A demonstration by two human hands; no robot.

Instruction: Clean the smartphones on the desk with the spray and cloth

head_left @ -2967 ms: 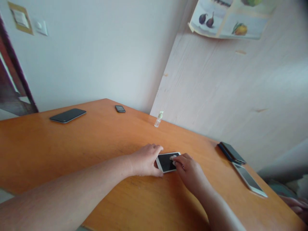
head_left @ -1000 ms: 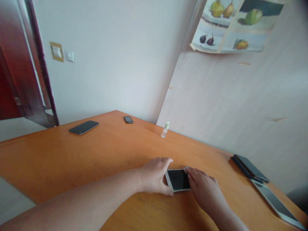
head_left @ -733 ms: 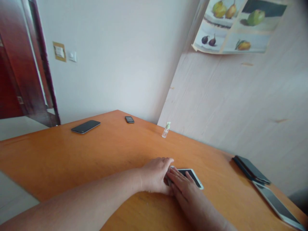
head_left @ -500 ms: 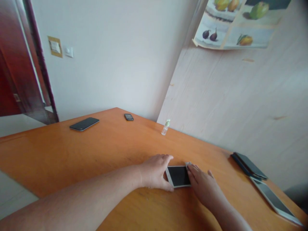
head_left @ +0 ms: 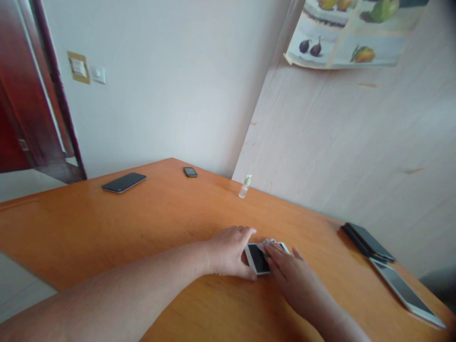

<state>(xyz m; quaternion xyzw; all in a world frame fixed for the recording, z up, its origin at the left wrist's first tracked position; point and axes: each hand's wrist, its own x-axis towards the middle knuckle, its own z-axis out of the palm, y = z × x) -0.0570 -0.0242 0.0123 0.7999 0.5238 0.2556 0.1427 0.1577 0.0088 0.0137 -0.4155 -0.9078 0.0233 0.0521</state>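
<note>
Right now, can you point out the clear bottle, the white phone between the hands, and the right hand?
Clear bottle [head_left: 243,191]: head view, on its transparent body.
White phone [head_left: 257,259]: head view, on its dark screen.
Right hand [head_left: 291,274]: head view, on its back.

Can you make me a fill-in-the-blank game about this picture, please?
1. The right hand presses a pale wipe against the ____ of the white-edged phone, with the left hand at one end.
2. The clear bottle is ____ up, not lying down.
3. The dark device nearest the bottle looks ____ (bigger/smaller) than the far-left device.
4. The hanging paper shows painted ____.

Missing words: screen; standing; smaller; fruit.
</note>
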